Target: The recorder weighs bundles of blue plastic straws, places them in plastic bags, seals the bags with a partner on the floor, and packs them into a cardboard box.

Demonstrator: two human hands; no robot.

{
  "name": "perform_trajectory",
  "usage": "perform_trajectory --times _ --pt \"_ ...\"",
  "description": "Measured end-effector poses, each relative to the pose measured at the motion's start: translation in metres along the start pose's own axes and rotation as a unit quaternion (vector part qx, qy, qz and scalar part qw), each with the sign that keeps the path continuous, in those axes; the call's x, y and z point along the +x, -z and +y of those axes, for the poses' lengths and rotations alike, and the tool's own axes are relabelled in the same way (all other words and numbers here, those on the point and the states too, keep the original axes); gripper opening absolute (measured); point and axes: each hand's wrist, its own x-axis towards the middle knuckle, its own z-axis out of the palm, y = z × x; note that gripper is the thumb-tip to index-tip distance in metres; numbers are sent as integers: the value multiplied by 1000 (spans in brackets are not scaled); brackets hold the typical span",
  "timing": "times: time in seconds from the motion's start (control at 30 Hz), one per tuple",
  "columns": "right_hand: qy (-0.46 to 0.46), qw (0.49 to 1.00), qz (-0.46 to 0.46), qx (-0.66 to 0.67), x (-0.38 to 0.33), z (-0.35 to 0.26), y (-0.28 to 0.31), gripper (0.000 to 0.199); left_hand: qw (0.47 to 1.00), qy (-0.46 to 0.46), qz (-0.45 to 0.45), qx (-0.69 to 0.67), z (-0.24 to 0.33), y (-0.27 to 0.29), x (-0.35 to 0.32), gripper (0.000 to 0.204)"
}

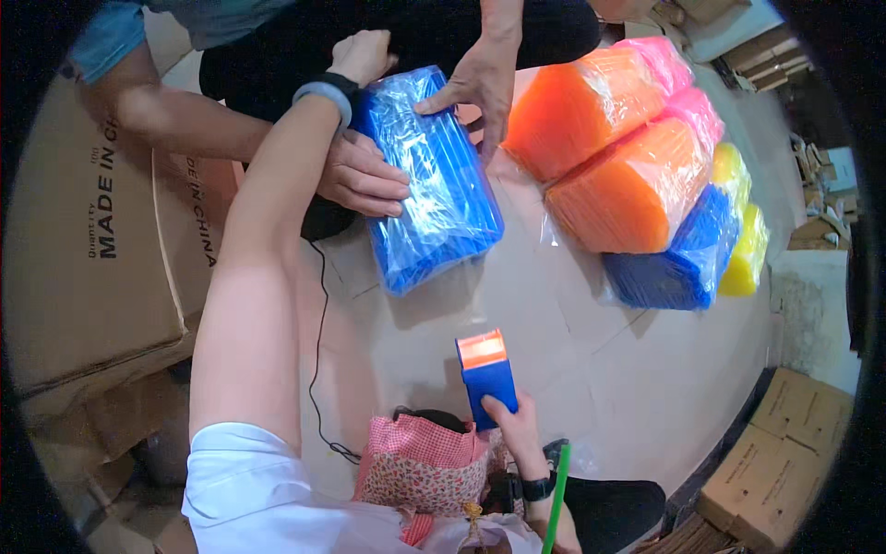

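From my feed: L hand = left hand [362, 55], arm stretched far fwd, sits at the top corner of the blue bundle [434, 194], a film-wrapped block lying on the pale floor [572, 369] near the middle-top of view. Fingers look curled, but I can't tell if they pinch the wrap or just rest there. R hand = right hand [519, 429] is held low and close to the body, closed round the handle of a blue tape dispenser [485, 369] with an orange top, well apart from the bundle.

A co-worker's hands are on the same bundle: one [362, 175] flat on its left side, the other [480, 81] spread on its top-right edge, so it's pinned from both sides.

Other stuff: orange bundles w/ pink ends [628, 157] to the right, a blue-and-yellow one [688, 263] below them, and a big cardboard box [88, 249] at left.

My read: bundle is being steadied and the dispenser is ready but not on it. Next move, imo, needs the R hand to carry the dispenser up to the wrap w/o hitting the co-worker's fingers, while the L hand keeps the end down.
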Motion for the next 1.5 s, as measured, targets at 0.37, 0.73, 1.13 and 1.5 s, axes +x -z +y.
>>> perform_trajectory --times 0.37,0.73,1.13,1.5 --pt "66 998 -1 -22 84 -11 -11 31 798 -600 -35 45 106 77 -284 42" --pt "40 889 110 -442 49 80 2 37 756 -528 53 383 116 -23 -312 37" --pt "293 793 133 -517 53 191 42 36 913 -274 112 -282 149 107 -272 51" --pt "363 770 144 -505 77 199 44 27 988 -152 -4 -25 130 65 -215 61"
